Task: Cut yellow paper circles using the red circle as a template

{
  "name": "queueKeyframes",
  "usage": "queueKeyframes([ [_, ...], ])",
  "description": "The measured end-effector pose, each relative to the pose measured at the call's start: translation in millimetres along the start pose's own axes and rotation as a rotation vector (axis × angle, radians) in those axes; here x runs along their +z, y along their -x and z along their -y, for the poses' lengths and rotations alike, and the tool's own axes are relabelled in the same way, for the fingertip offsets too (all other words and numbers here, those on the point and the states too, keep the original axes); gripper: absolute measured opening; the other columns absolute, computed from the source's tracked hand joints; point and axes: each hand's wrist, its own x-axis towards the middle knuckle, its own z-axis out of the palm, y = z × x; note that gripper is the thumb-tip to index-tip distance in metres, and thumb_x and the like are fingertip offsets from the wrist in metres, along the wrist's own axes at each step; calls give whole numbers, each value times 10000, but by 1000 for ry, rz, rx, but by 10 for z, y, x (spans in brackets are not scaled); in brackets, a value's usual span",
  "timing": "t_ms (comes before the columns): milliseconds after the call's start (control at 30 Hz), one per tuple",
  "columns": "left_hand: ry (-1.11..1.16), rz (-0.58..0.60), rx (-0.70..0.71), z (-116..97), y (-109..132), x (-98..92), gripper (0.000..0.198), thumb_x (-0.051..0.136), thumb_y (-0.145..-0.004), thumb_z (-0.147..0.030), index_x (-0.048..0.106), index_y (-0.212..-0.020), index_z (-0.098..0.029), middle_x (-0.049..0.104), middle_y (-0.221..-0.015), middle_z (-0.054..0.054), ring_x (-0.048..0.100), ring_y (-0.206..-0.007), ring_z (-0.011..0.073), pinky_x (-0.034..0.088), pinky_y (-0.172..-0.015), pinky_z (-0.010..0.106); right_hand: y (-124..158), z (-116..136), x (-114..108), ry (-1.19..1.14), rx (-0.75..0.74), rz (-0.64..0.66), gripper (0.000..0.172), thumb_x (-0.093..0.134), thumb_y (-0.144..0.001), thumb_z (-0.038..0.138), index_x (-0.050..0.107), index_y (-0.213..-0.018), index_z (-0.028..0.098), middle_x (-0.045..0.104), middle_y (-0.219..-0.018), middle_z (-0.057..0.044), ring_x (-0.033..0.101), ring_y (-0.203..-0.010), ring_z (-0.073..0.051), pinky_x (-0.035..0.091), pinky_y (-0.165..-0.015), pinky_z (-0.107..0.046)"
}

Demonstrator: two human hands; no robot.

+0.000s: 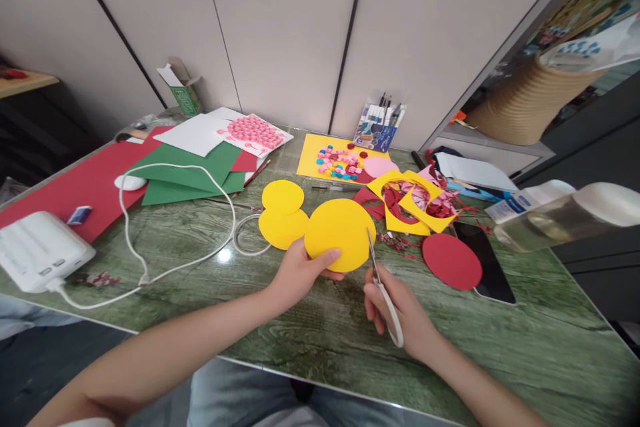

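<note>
My left hand (303, 270) pinches a yellow paper circle (337, 230) by its lower left, thumb on top and fingers underneath. In my right hand (400, 310) is a pair of scissors (389, 313) with white handles; the blades lie against the circle's right edge. Two more yellow circles (283, 225) overlap on the table to the left, partly over a white ring (243, 237). A red paper circle (450, 261) rests on a black phone (487, 263) at the right. Yellow cut-out frames (395, 219) and red scraps lie behind my right hand.
Green sheets (195, 173), red paper (60, 193) and a white power bank (45, 250) with a looped cable are on the left. Farther back lie colourful pompoms (340, 161) on yellow paper and a brush pack (380, 123). A clear bottle (565, 217) is at the right.
</note>
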Motion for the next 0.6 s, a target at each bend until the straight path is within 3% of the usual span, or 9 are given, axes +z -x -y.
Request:
queueKeyframes([
  [267,31,-20,20,14,-8,-11,400,652,-718,-334,569,-1047,-123,650,-1064,111,652,-804,215,571,-589,302,-11,-36,2,-33,26,-2,237,422,-876,425,385,-780,212,512,-496,76,427,-331,-69,289,-343,-160],
  [600,-22,67,11,-28,16,-11,360,631,-732,-338,599,-1009,-110,694,-904,87,644,-630,168,553,-545,280,24,7,3,8,-29,-10,278,375,-890,467,396,-790,208,523,-535,57,474,-367,-82,318,-369,-181],
])
